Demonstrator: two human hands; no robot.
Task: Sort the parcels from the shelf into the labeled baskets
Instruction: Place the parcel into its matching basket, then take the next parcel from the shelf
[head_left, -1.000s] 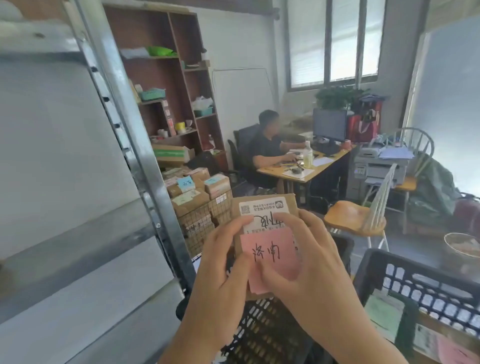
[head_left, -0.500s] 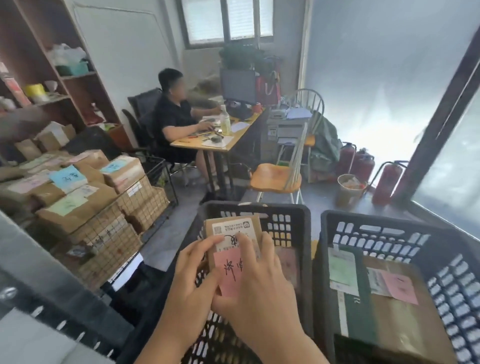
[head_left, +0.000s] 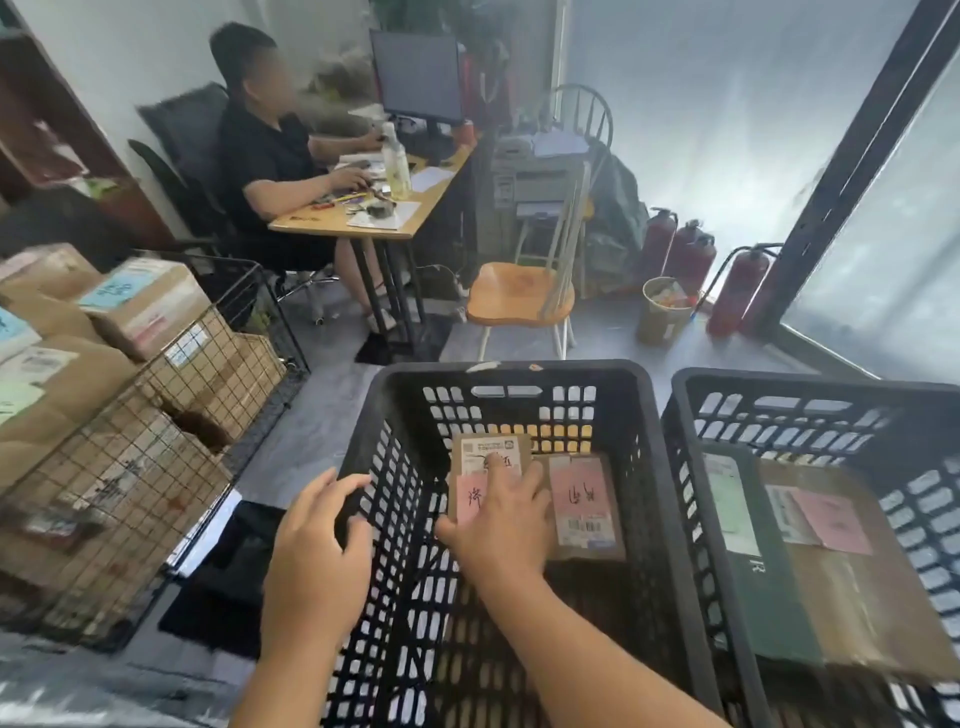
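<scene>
Cardboard parcel (head_left: 491, 470) seemingly in right hand (head_left: 501, 525) grip, black basket (head_left: 644, 415) floor mostly open

Counts: 2 black plastic baskets, the middle basket (head_left: 519, 374) and the right basket (head_left: 810, 384). Middle basket: 2 parcels, a small parcel (head_left: 491, 454) and a flat parcel (head_left: 584, 506). Right basket: 2 flat items, a green one (head_left: 748, 571) and a brown one (head_left: 857, 597). 1 wire cage (head_left: 171, 415) of boxes, number unclear. 3 red extinguishers (head_left: 691, 254). 2 wooden chairs (head_left: 519, 291). 1 monitor (head_left: 415, 78). 1 seated person (head_left: 270, 150).
</scene>
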